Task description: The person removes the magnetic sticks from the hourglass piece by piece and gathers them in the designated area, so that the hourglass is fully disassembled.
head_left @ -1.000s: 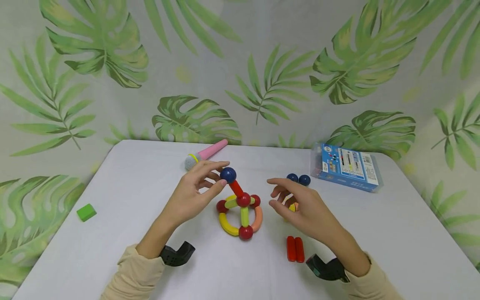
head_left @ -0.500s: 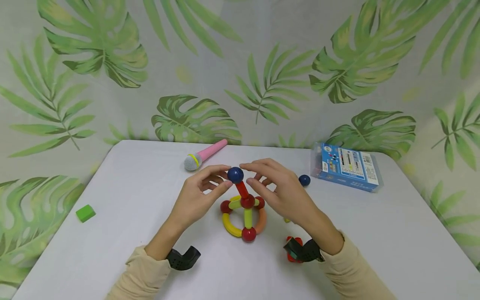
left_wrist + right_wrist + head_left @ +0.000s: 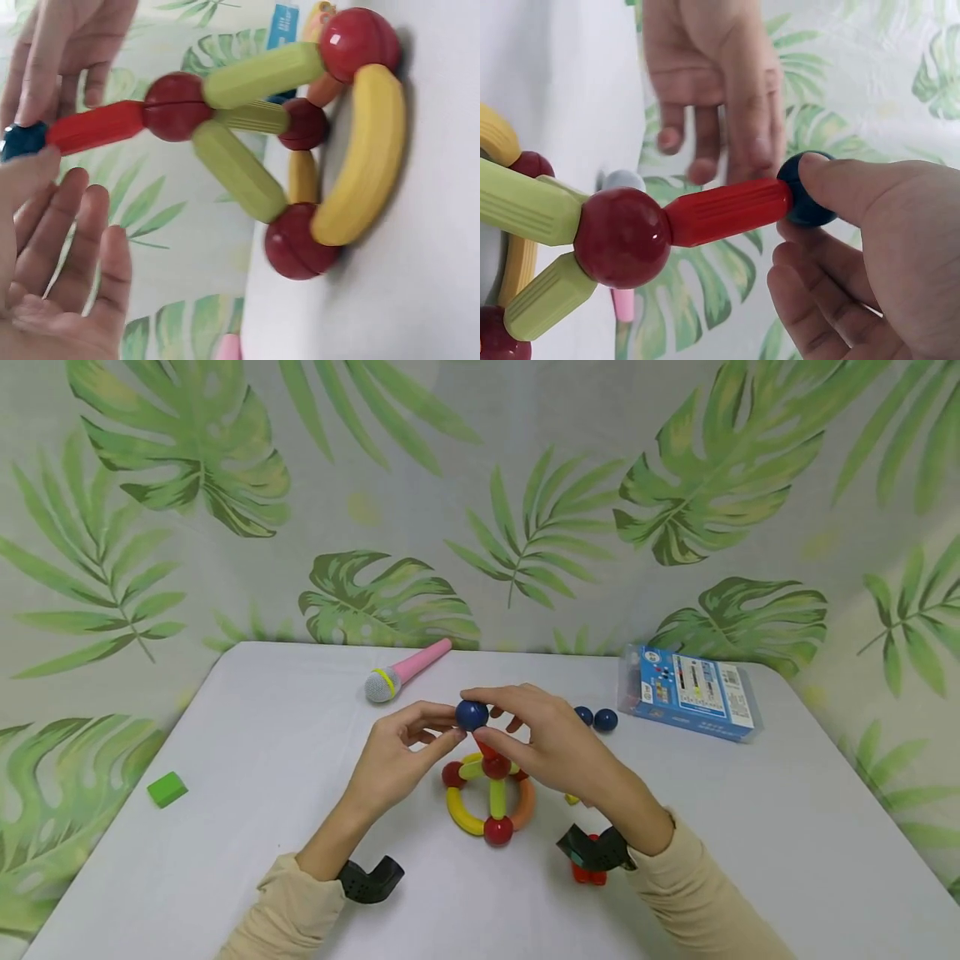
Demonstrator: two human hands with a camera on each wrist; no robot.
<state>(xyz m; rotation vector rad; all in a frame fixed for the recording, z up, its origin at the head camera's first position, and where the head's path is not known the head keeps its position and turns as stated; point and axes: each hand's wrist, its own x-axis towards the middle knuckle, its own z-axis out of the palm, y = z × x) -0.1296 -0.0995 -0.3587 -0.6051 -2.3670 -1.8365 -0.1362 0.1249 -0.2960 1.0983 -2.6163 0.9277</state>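
Note:
A magnetic-rod structure stands on the white table, its base a ring of a yellow curved rod (image 3: 367, 157), an orange one (image 3: 524, 806) and dark red balls. Light green rods (image 3: 262, 75) rise from it to a top red ball (image 3: 622, 238). From that ball a red rod (image 3: 731, 212) leans up to a blue ball (image 3: 471, 716). My right hand (image 3: 566, 747) pinches the blue ball between thumb and index finger. On the opposite side, my left hand (image 3: 397, 760) holds the same ball with thumb and fingertips; its other fingers hang loose.
Two blue balls (image 3: 605, 720) lie beside a blue-labelled box (image 3: 693, 693) at back right. A pink toy microphone (image 3: 405, 670) is at the back, a green block (image 3: 167, 789) far left. Red rods (image 3: 588, 875) lie partly under my right wrist camera; a yellow piece (image 3: 572, 798) is mostly hidden.
My right hand has come left from beside the loose blue balls and taken hold of the top blue ball. The left hand and the structure have shifted slightly right.

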